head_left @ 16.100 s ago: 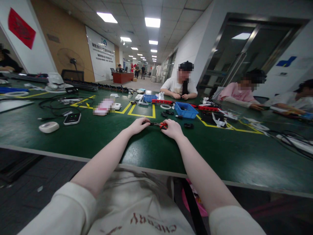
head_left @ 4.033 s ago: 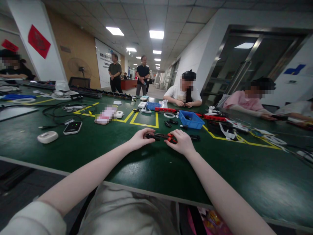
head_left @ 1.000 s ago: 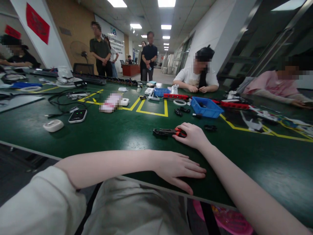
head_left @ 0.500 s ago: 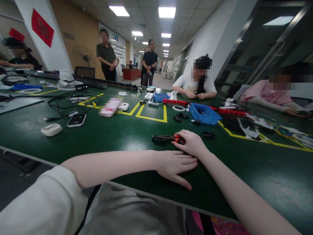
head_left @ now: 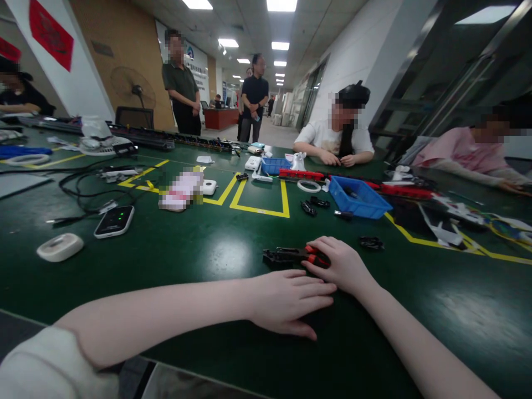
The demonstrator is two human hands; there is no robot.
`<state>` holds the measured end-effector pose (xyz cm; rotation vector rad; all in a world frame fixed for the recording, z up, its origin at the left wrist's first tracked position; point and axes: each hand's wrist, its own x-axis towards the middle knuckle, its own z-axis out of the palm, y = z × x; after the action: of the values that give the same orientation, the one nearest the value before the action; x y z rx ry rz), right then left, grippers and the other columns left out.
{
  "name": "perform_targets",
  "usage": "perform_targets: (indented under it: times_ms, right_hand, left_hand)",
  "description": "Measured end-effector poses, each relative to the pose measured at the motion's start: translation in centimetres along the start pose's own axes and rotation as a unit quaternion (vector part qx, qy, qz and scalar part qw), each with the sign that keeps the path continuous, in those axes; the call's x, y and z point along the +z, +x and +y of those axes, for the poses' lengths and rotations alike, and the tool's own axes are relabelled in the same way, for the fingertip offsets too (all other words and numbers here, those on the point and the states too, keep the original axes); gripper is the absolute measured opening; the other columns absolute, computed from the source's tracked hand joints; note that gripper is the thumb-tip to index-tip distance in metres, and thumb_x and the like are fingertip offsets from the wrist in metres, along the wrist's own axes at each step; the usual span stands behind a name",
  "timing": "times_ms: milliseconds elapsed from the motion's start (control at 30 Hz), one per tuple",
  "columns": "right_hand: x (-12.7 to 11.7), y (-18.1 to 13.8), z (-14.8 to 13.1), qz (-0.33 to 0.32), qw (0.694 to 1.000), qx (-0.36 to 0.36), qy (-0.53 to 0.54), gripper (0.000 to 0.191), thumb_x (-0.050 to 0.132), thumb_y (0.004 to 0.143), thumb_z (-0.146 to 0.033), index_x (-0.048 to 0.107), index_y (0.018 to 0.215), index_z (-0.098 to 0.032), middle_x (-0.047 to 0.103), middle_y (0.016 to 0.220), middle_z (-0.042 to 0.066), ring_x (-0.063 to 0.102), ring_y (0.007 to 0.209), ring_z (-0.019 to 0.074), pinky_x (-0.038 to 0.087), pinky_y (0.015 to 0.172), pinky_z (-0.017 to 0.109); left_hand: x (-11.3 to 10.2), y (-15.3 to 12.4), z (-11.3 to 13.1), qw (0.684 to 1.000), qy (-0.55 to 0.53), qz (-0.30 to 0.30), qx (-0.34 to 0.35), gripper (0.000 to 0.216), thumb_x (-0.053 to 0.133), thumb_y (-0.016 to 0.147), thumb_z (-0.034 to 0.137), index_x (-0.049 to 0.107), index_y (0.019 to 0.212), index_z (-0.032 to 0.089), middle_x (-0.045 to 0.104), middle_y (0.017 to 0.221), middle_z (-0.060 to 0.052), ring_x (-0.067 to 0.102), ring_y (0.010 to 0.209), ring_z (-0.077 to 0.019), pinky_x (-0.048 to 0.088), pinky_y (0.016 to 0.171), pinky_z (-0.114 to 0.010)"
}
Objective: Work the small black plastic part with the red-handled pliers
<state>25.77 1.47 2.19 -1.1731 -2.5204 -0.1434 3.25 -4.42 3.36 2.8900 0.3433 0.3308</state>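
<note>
My right hand (head_left: 343,266) is closed around the red-and-black handles of a pair of pliers (head_left: 293,254), which looks like a crimping or wire-stripping type. The dark jaws point left and rest low at the green table, and some small black piece may lie at their tip; I cannot make it out. My left hand (head_left: 286,302) lies flat on the table just in front of the pliers, palm down, with fingers stretched out and thumb apart. Its fingertips come close to the right wrist.
A blue bin (head_left: 359,199) stands beyond my right hand, with small black parts (head_left: 310,207) beside it. Another black part (head_left: 371,243) lies to the right. On the left are a phone (head_left: 182,190), a white-edged device (head_left: 114,221) and a cream case (head_left: 60,247). Co-workers sit across the table.
The view has shifted a little, so the table items sit lower and farther outward. Both hands keep nearly the same pose, the right one still holding the pliers.
</note>
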Motion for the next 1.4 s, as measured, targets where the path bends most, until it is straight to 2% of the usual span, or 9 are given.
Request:
perform_targets:
  times_ms: [267,500,667,733,900,1033,1167,1267,1400]
  right_hand:
    - [0.2,0.2,0.0,0.012,1.000,-0.004,-0.005,0.032,0.062,0.085,-0.047,0.066,0.101,-0.020,0.070,0.099,0.009,0.064,0.088,0.0253,0.051,0.075,0.039]
    - [-0.1,0.3,0.3,0.007,1.000,-0.019,-0.016,0.032,0.063,0.084,-0.048,0.068,0.102,-0.022,0.070,0.099,0.008,0.065,0.086,0.0241,0.050,0.072,0.036]
    - [-0.2,0.2,0.3,0.000,1.000,-0.022,-0.022,0.031,0.062,0.084,-0.045,0.068,0.102,-0.020,0.070,0.100,0.008,0.065,0.088,0.0242,0.051,0.073,0.036]
    - [-0.1,0.1,0.2,0.000,1.000,-0.020,-0.020,0.033,0.062,0.084,-0.047,0.068,0.102,-0.020,0.070,0.100,0.008,0.065,0.088,0.0239,0.051,0.073,0.035]
    - [-0.1,0.0,0.0,0.029,0.999,-0.032,-0.019,0.034,0.062,0.083,-0.050,0.068,0.102,-0.022,0.070,0.098,0.007,0.066,0.085,0.0229,0.050,0.072,0.034]
    - [-0.1,-0.1,-0.5,0.047,0.998,-0.039,-0.030,0.034,0.062,0.084,-0.050,0.068,0.102,-0.021,0.071,0.100,0.008,0.065,0.087,0.0237,0.049,0.074,0.035]
    - [-0.1,-0.1,-0.9,0.047,0.997,-0.039,-0.040,0.036,0.062,0.084,-0.050,0.068,0.103,-0.020,0.070,0.101,0.009,0.065,0.089,0.0244,0.049,0.075,0.036]
    - [0.0,0.0,-1.0,0.049,0.997,-0.043,-0.049,0.037,0.063,0.084,-0.050,0.067,0.103,-0.018,0.070,0.101,0.009,0.065,0.089,0.0249,0.049,0.076,0.037]
    - [-0.1,-0.1,-0.8,0.052,0.996,-0.045,-0.058,0.037,0.061,0.085,-0.050,0.068,0.103,-0.018,0.070,0.101,0.010,0.065,0.088,0.0252,0.049,0.075,0.037]
  left_hand:
    - [0.7,0.7,-0.3,0.999,-0.029,-0.041,0.017,0.072,0.047,0.098,0.050,0.035,0.149,0.001,0.030,0.158,-0.016,0.027,0.148,-0.0262,0.023,0.123,-0.040]
    - [1.2,2.1,0.6,0.996,0.072,-0.018,-0.042,0.070,0.046,0.097,0.054,0.044,0.143,0.002,0.045,0.151,-0.019,0.041,0.141,-0.0274,0.029,0.119,-0.036]
    - [-0.6,0.0,0.1,0.982,0.177,0.060,-0.004,0.038,0.054,0.095,0.029,0.057,0.129,0.012,0.055,0.143,-0.014,0.051,0.131,-0.0271,0.035,0.112,-0.040]
    - [-1.9,-1.8,-1.0,0.976,0.183,0.102,-0.053,0.034,0.054,0.094,0.023,0.058,0.126,0.014,0.058,0.136,-0.013,0.056,0.122,-0.0279,0.042,0.104,-0.042]
    - [-2.8,-6.1,-4.4,0.953,0.032,0.231,-0.192,0.033,0.060,0.092,0.029,0.058,0.123,0.019,0.060,0.126,-0.011,0.058,0.118,-0.0257,0.047,0.101,-0.042]
    - [-1.4,-7.1,-5.2,0.930,-0.063,0.267,-0.245,0.045,0.061,0.091,0.039,0.052,0.131,0.019,0.057,0.128,-0.011,0.061,0.113,-0.0242,0.051,0.097,-0.041]
    - [-0.6,-5.5,-4.4,0.942,-0.060,0.240,-0.227,0.052,0.063,0.090,0.039,0.049,0.135,0.018,0.056,0.130,-0.013,0.059,0.115,-0.0256,0.050,0.098,-0.040]
    - [-0.7,-3.8,-4.2,0.968,-0.024,0.173,-0.181,0.041,0.068,0.086,0.036,0.061,0.121,0.016,0.062,0.118,-0.012,0.062,0.107,-0.0268,0.050,0.095,-0.041]
    - [-0.9,-2.8,-4.8,0.973,-0.026,0.158,-0.168,0.029,0.069,0.085,0.025,0.065,0.112,0.016,0.063,0.109,-0.009,0.065,0.097,-0.0227,0.052,0.087,-0.034]
